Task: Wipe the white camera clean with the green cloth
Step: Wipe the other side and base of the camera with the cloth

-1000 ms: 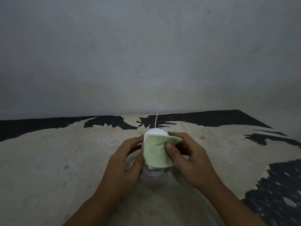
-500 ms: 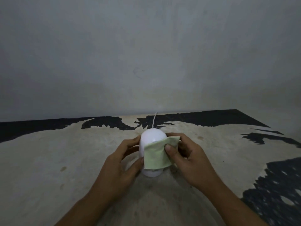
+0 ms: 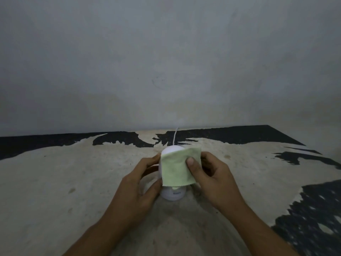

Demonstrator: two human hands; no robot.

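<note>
A small white dome-shaped camera (image 3: 173,194) stands upright on the worn table top, just ahead of me. A pale green cloth (image 3: 176,168) covers its near face from the top down to the base. My right hand (image 3: 210,178) presses the cloth against the camera with the thumb on the cloth's right side. My left hand (image 3: 140,183) grips the camera's left side, fingers behind and thumb in front. Only the camera's rounded top and its base show.
A thin white cable (image 3: 175,136) runs from the camera back to the grey wall (image 3: 166,61). The table (image 3: 64,182) is beige with black patches along the back and right side; its right corner is at the far right.
The cloth has spread wider and flatter across the camera's near face, now hanging lower. My right thumb has shifted with it; my left hand keeps its grip.
</note>
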